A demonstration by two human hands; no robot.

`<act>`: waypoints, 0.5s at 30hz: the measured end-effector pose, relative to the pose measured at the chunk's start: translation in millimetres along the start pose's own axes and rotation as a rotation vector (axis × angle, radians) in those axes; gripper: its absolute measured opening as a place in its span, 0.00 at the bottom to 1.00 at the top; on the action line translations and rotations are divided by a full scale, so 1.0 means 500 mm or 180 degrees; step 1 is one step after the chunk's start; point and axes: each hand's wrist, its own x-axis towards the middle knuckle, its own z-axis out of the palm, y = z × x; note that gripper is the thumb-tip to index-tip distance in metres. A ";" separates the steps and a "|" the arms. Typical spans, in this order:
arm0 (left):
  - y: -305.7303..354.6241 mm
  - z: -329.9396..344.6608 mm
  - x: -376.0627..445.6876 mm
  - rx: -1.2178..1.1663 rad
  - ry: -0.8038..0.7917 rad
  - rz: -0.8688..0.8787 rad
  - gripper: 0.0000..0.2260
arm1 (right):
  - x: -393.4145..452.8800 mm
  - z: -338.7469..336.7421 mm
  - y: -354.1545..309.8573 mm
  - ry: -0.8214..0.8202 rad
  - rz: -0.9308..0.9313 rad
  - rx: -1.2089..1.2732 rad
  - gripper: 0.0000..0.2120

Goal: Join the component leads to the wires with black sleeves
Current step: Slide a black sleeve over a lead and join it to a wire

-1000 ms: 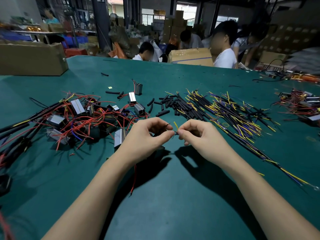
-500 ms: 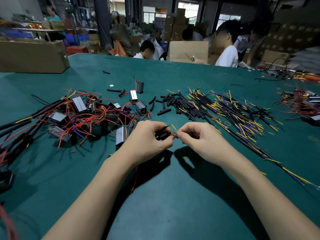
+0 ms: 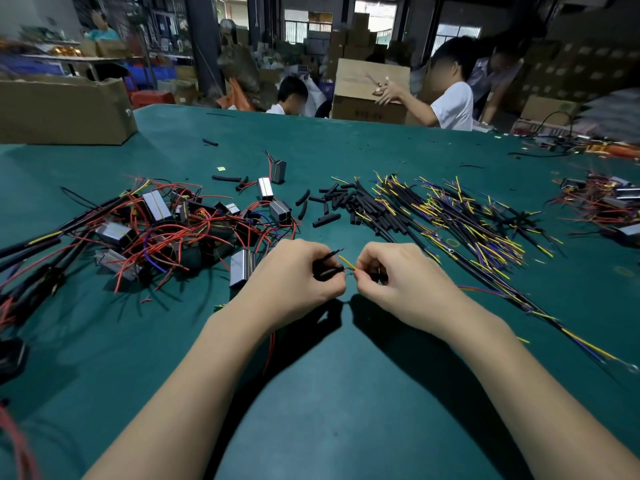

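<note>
Since a second ago the two hands have scarcely shifted, but a person across the table has lifted a cardboard box (image 3: pixel 370 91) up against their chest. The left hand (image 3: pixel 294 282) is curled around two black sleeves (image 3: pixel 327 269), their ends poking out past its fingertips toward the other hand. The right hand (image 3: pixel 401 278) pinches a yellow wire (image 3: pixel 347 262) between thumb and forefinger, and the wire's tip slants up into the gap between the two hands, just beside the sleeve ends; whether they touch cannot be told. Left of the left hand lies a tangle of boxy components with red leads (image 3: pixel 162 230), one grey component (image 3: pixel 241 268) just beside its wrist. Beyond the right hand spreads a heap of sleeved yellow and blue wires (image 3: pixel 450 216), and loose black sleeve pieces (image 3: pixel 332 206) lie beyond both hands on the green table (image 3: pixel 346 393).
</note>
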 end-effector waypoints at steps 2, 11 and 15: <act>-0.004 -0.002 0.002 -0.0211 -0.0148 -0.0209 0.08 | -0.001 0.006 0.000 0.0146 -0.0034 0.0329 0.05; -0.003 -0.005 0.001 -0.0369 -0.0334 -0.0386 0.07 | 0.007 0.011 0.014 -0.0251 0.0466 0.1613 0.10; 0.007 -0.013 0.002 -0.0790 -0.0274 -0.0397 0.03 | 0.008 0.003 0.013 -0.0263 0.0503 0.1636 0.10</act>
